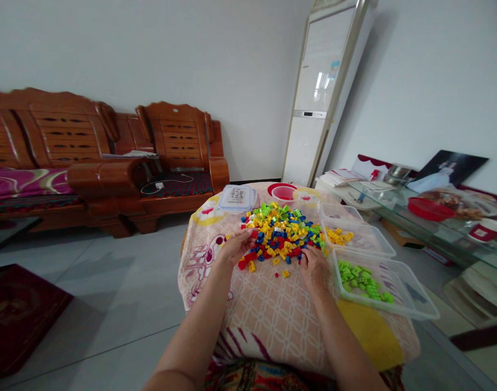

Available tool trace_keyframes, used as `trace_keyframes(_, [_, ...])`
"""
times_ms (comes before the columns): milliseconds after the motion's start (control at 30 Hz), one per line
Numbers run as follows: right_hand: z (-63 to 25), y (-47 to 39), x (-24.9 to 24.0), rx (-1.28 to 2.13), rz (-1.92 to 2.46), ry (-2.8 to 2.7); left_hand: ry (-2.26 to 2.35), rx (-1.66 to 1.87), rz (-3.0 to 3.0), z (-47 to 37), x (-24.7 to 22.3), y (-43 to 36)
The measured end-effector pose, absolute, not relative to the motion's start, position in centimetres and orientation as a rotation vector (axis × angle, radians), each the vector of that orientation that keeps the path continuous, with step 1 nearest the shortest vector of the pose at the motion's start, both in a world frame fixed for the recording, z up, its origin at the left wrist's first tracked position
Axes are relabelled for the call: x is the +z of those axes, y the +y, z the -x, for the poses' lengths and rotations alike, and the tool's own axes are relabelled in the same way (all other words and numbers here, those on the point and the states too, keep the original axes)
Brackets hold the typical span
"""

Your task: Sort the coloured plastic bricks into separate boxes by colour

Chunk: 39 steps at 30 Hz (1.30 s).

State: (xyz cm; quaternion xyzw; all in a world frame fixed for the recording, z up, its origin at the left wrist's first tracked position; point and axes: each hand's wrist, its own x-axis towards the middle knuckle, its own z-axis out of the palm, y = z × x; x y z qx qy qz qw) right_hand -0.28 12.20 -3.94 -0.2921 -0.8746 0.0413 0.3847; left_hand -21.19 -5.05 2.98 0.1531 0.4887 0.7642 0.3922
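Note:
A loose pile of small toy bricks in red, yellow, blue, green and white lies on the cloth-covered table. At the pile's left edge is my left hand, its thumb and fingers closed about a red toy brick. My right hand rests at the near right edge, fingers bent down among red and blue bricks; what they grip is hidden. To the right, a clear plastic tray contains green bricks. Behind it, another clear tray contains yellow bricks. A few single bricks lie in front of the pile.
A third clear container stands farther back. Behind the pile are a lidded box and a pink-red bowl. A glass table with assorted items is at right. Wooden seats and a tall white cabinet unit line the wall.

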Motion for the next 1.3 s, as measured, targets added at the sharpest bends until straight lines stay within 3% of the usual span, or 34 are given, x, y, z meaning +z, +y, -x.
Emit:
trace_keyframes(500, [0.2, 12.2, -3.9, 0.113, 0.752, -2.245, 0.914, 1.984, -0.185, 20.4, 3.5, -5.2])
trace_keyframes(1000, [0.3, 12.1, -3.8, 0.140, 0.745, -2.230, 1.287, 2.018, -0.337, 21.2, 2.2, -4.9])
trace_keyframes(1200, [0.3, 12.1, -3.8, 0.109, 0.754, -2.241, 1.592, 1.813, -0.562, 22.7, 4.4, 1.2])
trace_keyframes(1300, [0.5, 12.3, -4.1, 0.084, 0.768, -2.224, 1.452, 1.956, -0.633, 24.1, 7.9, 6.9])
